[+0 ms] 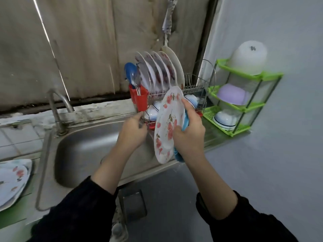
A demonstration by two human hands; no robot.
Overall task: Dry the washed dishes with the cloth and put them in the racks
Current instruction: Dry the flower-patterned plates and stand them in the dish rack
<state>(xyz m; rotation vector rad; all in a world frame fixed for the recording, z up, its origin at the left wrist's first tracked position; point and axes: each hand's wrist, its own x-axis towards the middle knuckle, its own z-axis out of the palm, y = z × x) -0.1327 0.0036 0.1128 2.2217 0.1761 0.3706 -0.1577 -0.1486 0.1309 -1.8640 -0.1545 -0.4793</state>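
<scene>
The right hand (189, 135) grips a round white plate with red flowers (168, 124), held on edge with a blue cloth (178, 156) against its back, just in front of the two-tier steel wire dish rack (192, 88). The left hand (132, 131) curls at that rack's lower front corner, and I cannot tell whether it grips the wire.

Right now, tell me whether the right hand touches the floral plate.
Touching: head view shows the right hand gripping the floral plate at its rim.

Two black long sleeves (78, 210), loose — possibly knit — ending mid-forearm, bare hands (189, 137)
</scene>
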